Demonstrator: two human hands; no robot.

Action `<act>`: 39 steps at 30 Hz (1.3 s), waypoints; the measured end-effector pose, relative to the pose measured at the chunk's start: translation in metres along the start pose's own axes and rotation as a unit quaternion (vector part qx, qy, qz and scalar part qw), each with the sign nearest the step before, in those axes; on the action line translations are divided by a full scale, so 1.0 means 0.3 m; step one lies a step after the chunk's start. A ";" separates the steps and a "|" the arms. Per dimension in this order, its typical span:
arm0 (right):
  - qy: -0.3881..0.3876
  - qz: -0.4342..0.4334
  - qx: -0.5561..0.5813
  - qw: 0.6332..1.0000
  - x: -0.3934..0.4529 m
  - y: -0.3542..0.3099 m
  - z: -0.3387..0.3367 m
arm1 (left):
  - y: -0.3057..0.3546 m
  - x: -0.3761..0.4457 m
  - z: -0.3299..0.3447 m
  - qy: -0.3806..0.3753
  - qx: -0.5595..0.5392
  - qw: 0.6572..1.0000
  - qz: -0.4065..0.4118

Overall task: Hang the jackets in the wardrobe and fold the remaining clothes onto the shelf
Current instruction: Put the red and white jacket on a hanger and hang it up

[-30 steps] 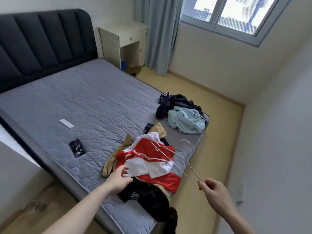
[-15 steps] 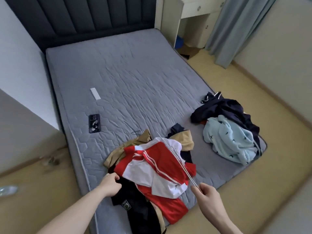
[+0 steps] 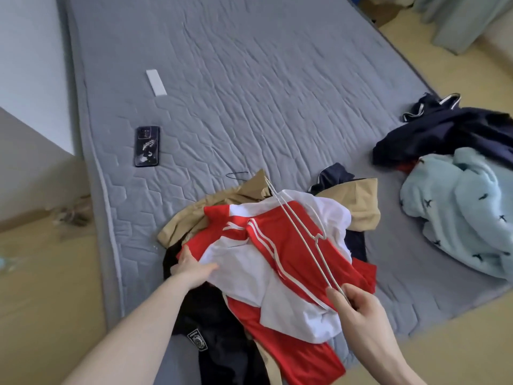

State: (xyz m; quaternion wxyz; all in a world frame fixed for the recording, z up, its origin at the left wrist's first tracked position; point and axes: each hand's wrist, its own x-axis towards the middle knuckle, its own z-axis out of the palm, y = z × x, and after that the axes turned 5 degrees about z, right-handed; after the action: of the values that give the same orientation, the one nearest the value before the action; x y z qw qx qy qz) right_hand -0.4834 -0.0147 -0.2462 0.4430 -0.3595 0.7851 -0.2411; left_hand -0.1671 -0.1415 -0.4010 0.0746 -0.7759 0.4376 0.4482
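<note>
A red and white jacket lies on top of a clothes pile at the near end of the grey mattress. Beneath it show a tan garment and a black garment. My left hand grips the jacket's left edge. My right hand pinches the end of a thin white wire hanger, which slants over the jacket. A second pile at the right holds a light blue fleece and a dark navy garment.
A dark phone and a white strip lie on the mattress to the left. A thin black hanger hook pokes out behind the tan garment. Wooden floor borders the bed; a curtain hangs at top right.
The view has tilted down and come closer to the pile. My left hand has slid along the jacket's left edge. The hanger now lies over the jacket's middle.
</note>
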 end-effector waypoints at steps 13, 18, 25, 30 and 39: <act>0.028 0.003 0.015 0.999 -0.142 0.047 0.082 | -0.093 0.004 -0.008 0.074 0.075 0.983 0.151; 0.038 0.021 0.036 0.998 -0.329 -0.056 0.105 | -0.094 -0.371 -0.108 0.100 -0.060 0.938 0.326; 0.033 0.011 0.061 0.997 -0.766 -0.316 0.046 | -0.138 -1.123 -0.456 0.004 -0.218 0.872 0.438; 0.025 -0.013 0.075 0.997 -1.067 -0.489 -0.010 | -0.140 -1.523 -0.780 -0.062 -0.309 0.841 0.440; 0.064 -0.179 0.102 0.976 -1.363 -0.896 -0.040 | -0.159 -1.904 -1.306 -0.122 -0.211 0.804 0.542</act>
State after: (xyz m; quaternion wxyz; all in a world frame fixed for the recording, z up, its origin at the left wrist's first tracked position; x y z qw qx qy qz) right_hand -0.2568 0.1362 0.1607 0.3757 -0.4311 0.7057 -0.4184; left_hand -0.0076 0.0381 0.2504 -0.2931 -0.3479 0.6692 0.5876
